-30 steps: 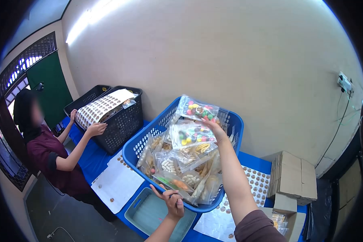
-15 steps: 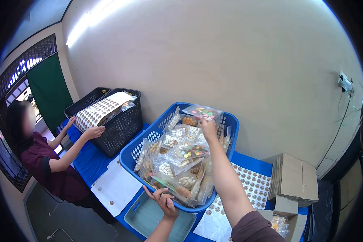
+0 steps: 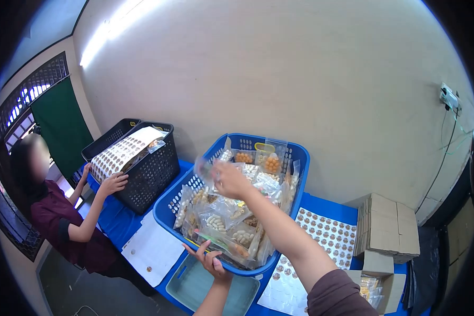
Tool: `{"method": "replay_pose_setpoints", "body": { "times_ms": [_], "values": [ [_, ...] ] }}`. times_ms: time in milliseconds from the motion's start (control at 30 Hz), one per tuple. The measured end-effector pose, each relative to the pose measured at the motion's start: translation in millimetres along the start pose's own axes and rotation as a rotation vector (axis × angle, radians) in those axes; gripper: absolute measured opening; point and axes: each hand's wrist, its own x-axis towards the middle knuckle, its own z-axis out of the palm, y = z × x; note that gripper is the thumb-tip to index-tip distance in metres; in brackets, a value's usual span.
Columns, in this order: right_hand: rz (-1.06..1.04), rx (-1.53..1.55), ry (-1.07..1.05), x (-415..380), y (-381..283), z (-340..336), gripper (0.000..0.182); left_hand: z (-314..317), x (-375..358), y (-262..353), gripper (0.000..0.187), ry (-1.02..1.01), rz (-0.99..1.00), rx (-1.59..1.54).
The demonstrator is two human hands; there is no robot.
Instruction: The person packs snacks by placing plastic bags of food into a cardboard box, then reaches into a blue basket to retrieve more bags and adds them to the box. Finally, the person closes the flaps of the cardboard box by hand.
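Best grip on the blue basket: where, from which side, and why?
I'd take the blue basket by its left and right rims together, coming from outside, fingers under the edge. It's wide and open-topped, its rim is exposed on both sides, and the packets heaped inside would likely get in the way of an inside grip.

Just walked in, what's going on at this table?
The right hand holds a motion-blurred clear plastic pouch over a blue perforated plastic basket of filled clear pouches; the left hand is at its near rim. Leftward, a co-worker in maroon has both hands by a black perforated basket topped by a white sheet with round brown prints.
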Motion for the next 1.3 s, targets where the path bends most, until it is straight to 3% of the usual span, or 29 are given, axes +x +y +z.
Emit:
{"method": "replay_pose_setpoints", "body": {
  "times_ms": [33,167,233,267,333,433,567,633,700,733,767,800,833,867,933,1000,1033,1067,1100,1133,1200,1267,1300],
  "values": [
    [0.012,0.01,-0.344,-1.9,-8.1,8.1,0.027,2.4,-1.6,-3.3,0.032,0.02,0.015,-0.019],
    [0.031,0.004,-0.463,-1.4,-41.9,21.0,0.029,-2.2,6.8,0.6,0.035,0.019,0.043,0.0],
    [0.073,0.053,-0.259,7.4,-48.7,5.5,0.029,-4.4,7.4,-3.0,0.037,0.019,0.056,0.092],
    [0.061,0.05,-0.26,8.3,-55.7,-2.2,0.029,-3.7,8.2,-7.2,0.037,0.031,0.055,0.093],
    [0.165,0.105,-0.415,3.1,-78.8,-22.4,0.026,-7.9,9.4,-12.8,0.036,-0.013,0.08,0.046],
    [0.038,0.081,-0.243,-30.7,-113.0,-90.5,0.018,-7.5,11.9,-5.9,0.039,0.004,0.055,0.022],
    [0.076,0.157,-0.038,-91.2,-176.7,-181.0,0.016,-18.5,8.9,2.0,0.042,-0.039,0.01,-0.007],
    [0.168,0.225,0.105,-127.2,-204.7,-217.6,0.022,-27.6,2.4,5.2,0.04,-0.182,-0.033,0.085],
    [0.398,0.352,0.204,-180.2,-235.9,-225.5,0.024,-42.6,-12.3,41.2,0.041,-0.178,-0.088,-0.011],
    [0.465,0.351,0.254,-208.5,-248.8,-224.2,0.024,-46.1,-21.8,57.6,0.047,-0.163,-0.144,-0.09],
    [0.477,0.244,0.331,-232.5,-260.7,-223.8,0.023,-51.9,-55.0,59.2,0.069,-0.27,-0.101,-0.217],
    [0.47,0.114,0.386,-245.8,-276.1,-228.4,0.023,-58.1,-87.1,68.8,0.073,-0.333,-0.065,-0.399],
    [0.624,0.271,0.391,-271.0,-285.9,-229.7,0.026,-62.2,-117.3,89.4,0.077,-0.412,-0.048,-0.564],
    [0.766,0.413,0.407,-299.4,-303.6,-222.9,0.03,-73.7,-152.3,101.9,0.084,-0.599,-0.262,-0.746],
    [0.942,0.422,0.215,-331.8,-329.5,-228.1,0.032,-85.8,-173.7,146.3,0.088,-0.945,-0.815,-1.21],
    [0.921,0.324,0.241,-346.6,-350.0,-236.3,0.028,-89.9,-192.9,172.5,0.069,-0.986,-1.084,-1.366],
    [0.817,0.267,0.221,-353.0,-354.6,-241.1,0.026,-84.2,-191.7,183.9,0.069,-1.032,-1.091,-1.379],
    [0.718,0.22,0.191,-357.6,-361.4,-246.0,0.024,-80.4,-188.1,192.8,0.054,-0.989,-1.32,-1.287],
    [0.749,0.211,0.188,-358.1,-367.7,-252.1,0.024,-78.3,-182.6,203.7,0.04,-0.924,-1.548,-1.172],
    [0.846,0.327,0.14,-357.3,-370.9,-260.7,0.022,-72.1,-171.0,217.5,0.019,-0.934,-1.481,-1.231],
    [0.961,0.436,0.087,-377.4,-372.0,-278.2,0.022,-56.0,-169.7,227.8,0.016,-0.815,-1.496,-1.246],
    [0.862,0.298,-0.121,-411.8,-363.9,-291.8,0.027,-40.1,-166.1,232.5,0.015,-0.731,-1.392,-1.331],
    [0.893,0.274,-0.04,-418.1,-358.9,-308.4,0.034,-35.4,-164.9,239.2,0.018,-0.686,-1.347,-1.244]
  ]
}}
